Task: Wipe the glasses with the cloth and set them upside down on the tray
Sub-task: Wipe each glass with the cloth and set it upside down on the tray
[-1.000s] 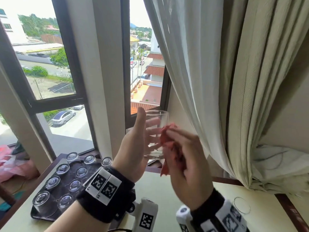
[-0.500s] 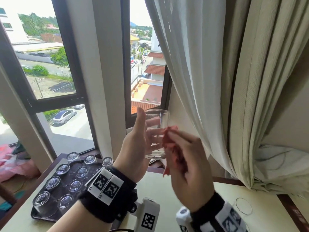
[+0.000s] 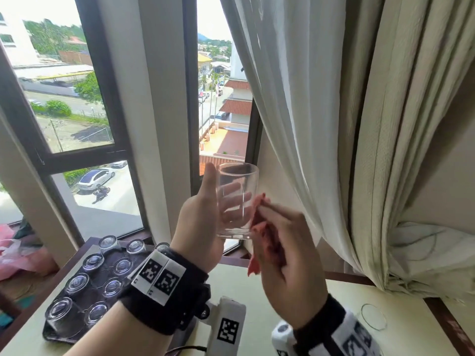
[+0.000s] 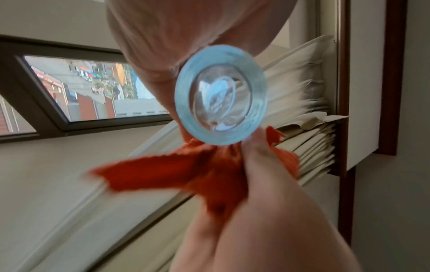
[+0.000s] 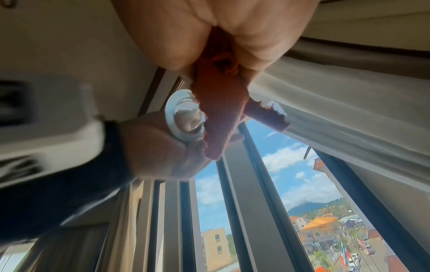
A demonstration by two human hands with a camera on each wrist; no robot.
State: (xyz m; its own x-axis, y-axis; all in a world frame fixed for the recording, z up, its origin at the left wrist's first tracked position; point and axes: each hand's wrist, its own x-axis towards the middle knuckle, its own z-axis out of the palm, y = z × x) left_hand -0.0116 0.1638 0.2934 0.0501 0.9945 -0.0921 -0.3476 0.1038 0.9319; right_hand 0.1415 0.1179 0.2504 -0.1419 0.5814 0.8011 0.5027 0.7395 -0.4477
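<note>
- The right hand point(image 3: 288, 255) is nearest, fingers and thumb curled around a bunched red cloth point(image 3: 264, 242); the wrist view shows the fabric squeezed between the fingers point(image 5: 253, 46) with a loose tail hanging free.
- The left hand point(image 3: 203, 224) is just beyond it and wraps the glass point(image 3: 237, 200) around its lower half, thumb up one side and fingers seen through the clear wall on the other.
- The glass is upright, mouth up, held in the air above the table point(image 3: 257, 286); the cloth touches its lower right side, near the thick base point(image 4: 221, 108).
- Handling, as I judge it: the glass is rigid, smooth and breakable, likely slippery where fingers alone meet it. The heavy base puts the weight low, so a wrap around the lower wall looks like the safest hold; pinching the thin rim seems riskier.
- The cloth is soft and limp and can be gathered anywhere; a wad pressed by the fingertips should follow the curve of the glass.
- Turning the glass over for the tray probably calls for a firm grip round the middle.
- Lower left on the table, the dark tray point(image 3: 55, 335) carries many glasses standing mouth down.
- At the right, another glass point(image 3: 372, 317) stands upright on the table, apparently not yet wiped.
- Beyond are the curtain point(image 3: 334, 124) and the window point(image 3: 77, 111).
</note>
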